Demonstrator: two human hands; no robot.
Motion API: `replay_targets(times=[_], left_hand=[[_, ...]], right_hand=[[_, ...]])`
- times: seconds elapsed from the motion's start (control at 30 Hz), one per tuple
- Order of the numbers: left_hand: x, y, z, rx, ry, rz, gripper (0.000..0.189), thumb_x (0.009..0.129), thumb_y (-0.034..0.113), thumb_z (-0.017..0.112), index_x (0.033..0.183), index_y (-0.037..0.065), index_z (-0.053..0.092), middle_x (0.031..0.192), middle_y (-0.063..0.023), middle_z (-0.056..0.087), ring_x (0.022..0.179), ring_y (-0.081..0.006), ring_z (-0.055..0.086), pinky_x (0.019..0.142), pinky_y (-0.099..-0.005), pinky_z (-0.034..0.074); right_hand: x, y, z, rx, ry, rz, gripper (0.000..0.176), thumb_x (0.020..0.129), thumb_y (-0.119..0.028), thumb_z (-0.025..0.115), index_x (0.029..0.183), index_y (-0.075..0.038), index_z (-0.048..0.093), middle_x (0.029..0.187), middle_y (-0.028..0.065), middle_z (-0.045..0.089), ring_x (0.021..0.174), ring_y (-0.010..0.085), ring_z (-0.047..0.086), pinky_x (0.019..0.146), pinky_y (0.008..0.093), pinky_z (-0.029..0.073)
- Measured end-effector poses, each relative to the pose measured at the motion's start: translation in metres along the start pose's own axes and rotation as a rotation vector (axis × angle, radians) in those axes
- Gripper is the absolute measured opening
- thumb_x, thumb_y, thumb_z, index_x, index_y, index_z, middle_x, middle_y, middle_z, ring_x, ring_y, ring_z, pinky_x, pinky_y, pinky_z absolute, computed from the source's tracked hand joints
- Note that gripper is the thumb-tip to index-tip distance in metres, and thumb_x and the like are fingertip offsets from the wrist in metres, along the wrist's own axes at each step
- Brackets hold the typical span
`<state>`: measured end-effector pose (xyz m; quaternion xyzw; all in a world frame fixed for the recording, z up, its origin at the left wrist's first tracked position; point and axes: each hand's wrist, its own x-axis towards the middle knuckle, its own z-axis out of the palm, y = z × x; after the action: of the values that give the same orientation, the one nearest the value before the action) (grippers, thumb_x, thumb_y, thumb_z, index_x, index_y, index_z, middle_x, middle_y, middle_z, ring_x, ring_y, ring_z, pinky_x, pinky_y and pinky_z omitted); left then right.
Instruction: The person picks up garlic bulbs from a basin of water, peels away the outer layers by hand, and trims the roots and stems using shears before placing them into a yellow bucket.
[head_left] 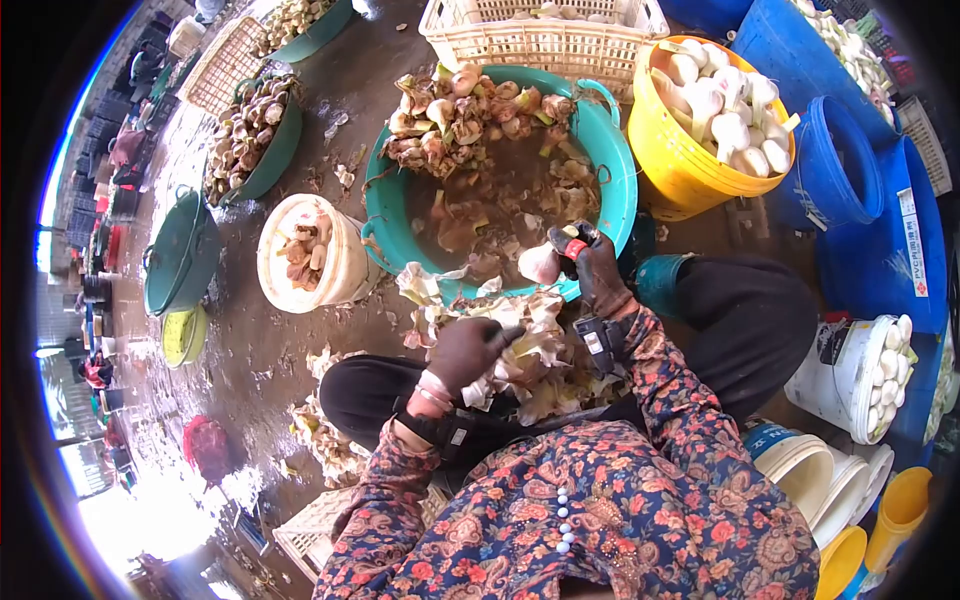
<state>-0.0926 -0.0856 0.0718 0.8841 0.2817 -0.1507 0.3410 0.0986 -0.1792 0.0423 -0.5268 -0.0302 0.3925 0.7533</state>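
My right hand (597, 270), in a dark glove with red tape around a digit, is closed at the near rim of the green tub (618, 160). A garlic bulb (540, 263) with pinkish skin is at its fingertips. Lower and to the left, my left hand (465, 355), also in a dark glove, is curled over a pile of loose garlic skins (540, 318). Whatever lies inside its fingers is hidden. Unpeeled garlic bulbs (450, 115) with dry, brown outer leaves are heaped at the tub's far side, with murky brown scraps below them.
A yellow bucket (665, 170) of white garlic stands right of the tub; a white bucket (345, 262) with some garlic stands left. Behind is a cream crate (530, 45). Blue barrels (900, 240) and a white bucket of garlic (835, 385) line the right. Skins litter the wet floor (240, 350).
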Motion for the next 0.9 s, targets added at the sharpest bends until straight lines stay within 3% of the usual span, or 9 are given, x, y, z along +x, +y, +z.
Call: replay_targets(times=[0.1,0.2,0.33,0.5,0.57,0.7,0.77,0.83,0.9], left_hand=[[0.013,0.014,-0.013,-0.857,0.499,0.107,0.012,0.078,0.011,0.067,0.082,0.000,0.064,0.075,-0.0069,0.060,0.069,-0.0144,0.057,0.064,-0.0276,0.046],[0.026,0.017,-0.023,-0.635,0.429,0.393,0.010,0.076,0.006,0.068,0.084,0.001,0.065,0.078,-0.0055,0.061,0.071,-0.0146,0.057,0.066,-0.0264,0.046],[0.031,0.007,-0.023,-0.486,0.358,0.439,0.014,0.074,0.006,0.068,0.087,0.002,0.063,0.076,-0.0078,0.060,0.070,-0.0196,0.059,0.061,-0.0292,0.045],[0.010,0.004,0.012,-0.173,0.186,0.407,0.017,0.081,0.025,0.058,0.077,0.009,0.061,0.074,-0.0149,0.060,0.071,-0.0336,0.059,0.061,-0.0403,0.046],[-0.005,0.000,0.020,-0.003,-0.015,0.433,0.025,0.082,0.032,0.056,0.078,0.008,0.061,0.074,-0.0159,0.060,0.071,-0.0343,0.058,0.062,-0.0421,0.045],[0.003,-0.018,-0.001,-0.057,-0.154,0.108,0.038,0.081,0.042,0.056,0.073,0.006,0.066,0.065,-0.0170,0.060,0.066,-0.0363,0.059,0.064,-0.0428,0.046],[0.016,-0.029,-0.020,-0.039,-0.145,0.093,0.034,0.080,0.041,0.060,0.083,0.007,0.066,0.074,-0.0140,0.064,0.069,-0.0319,0.061,0.065,-0.0376,0.048],[0.047,-0.052,-0.028,-0.089,-0.034,0.000,0.039,0.078,0.040,0.063,0.091,0.003,0.064,0.084,-0.0157,0.065,0.076,-0.0276,0.063,0.070,-0.0349,0.049],[0.087,-0.082,-0.037,-0.149,0.167,-0.034,0.047,0.078,0.037,0.065,0.100,-0.004,0.061,0.093,-0.0178,0.065,0.086,-0.0284,0.062,0.078,-0.0352,0.047]], right_hand=[[-0.009,-0.009,0.007,-0.027,-0.164,0.078,0.009,0.079,-0.011,0.067,0.079,-0.006,0.059,0.073,-0.0020,0.057,0.066,0.0064,0.052,0.058,0.0215,0.044],[-0.008,0.002,0.013,-0.112,-0.281,-0.041,0.006,0.081,-0.007,0.064,0.081,-0.004,0.060,0.074,-0.0022,0.058,0.066,0.0063,0.051,0.060,0.0207,0.043],[-0.008,0.010,0.009,-0.085,-0.280,-0.028,0.007,0.081,-0.009,0.064,0.082,-0.004,0.059,0.073,-0.0026,0.056,0.066,0.0064,0.050,0.060,0.0213,0.042],[0.008,0.029,0.002,0.091,0.028,0.180,0.013,0.082,-0.017,0.063,0.080,-0.005,0.059,0.071,-0.0008,0.057,0.060,0.0081,0.051,0.054,0.0227,0.042],[0.025,0.042,-0.019,0.216,-0.038,0.342,0.017,0.084,-0.021,0.060,0.084,-0.005,0.060,0.073,0.0005,0.058,0.061,0.0088,0.053,0.055,0.0225,0.044],[0.031,0.075,-0.041,0.362,-0.086,0.383,0.022,0.087,-0.025,0.055,0.091,-0.004,0.059,0.075,0.0013,0.060,0.066,0.0099,0.054,0.059,0.0238,0.044],[0.027,0.081,-0.042,-0.268,-0.205,0.081,0.029,0.089,-0.030,0.050,0.098,-0.004,0.059,0.077,0.0011,0.060,0.071,0.0113,0.054,0.064,0.0257,0.044],[0.027,0.086,-0.028,0.309,-0.103,0.484,0.030,0.087,-0.035,0.051,0.091,-0.007,0.060,0.074,0.0023,0.061,0.068,0.0132,0.056,0.061,0.0264,0.044],[0.030,0.088,-0.039,0.039,-0.052,0.644,0.031,0.083,-0.038,0.056,0.083,-0.008,0.061,0.069,0.0030,0.061,0.058,0.0140,0.056,0.051,0.0263,0.043]])
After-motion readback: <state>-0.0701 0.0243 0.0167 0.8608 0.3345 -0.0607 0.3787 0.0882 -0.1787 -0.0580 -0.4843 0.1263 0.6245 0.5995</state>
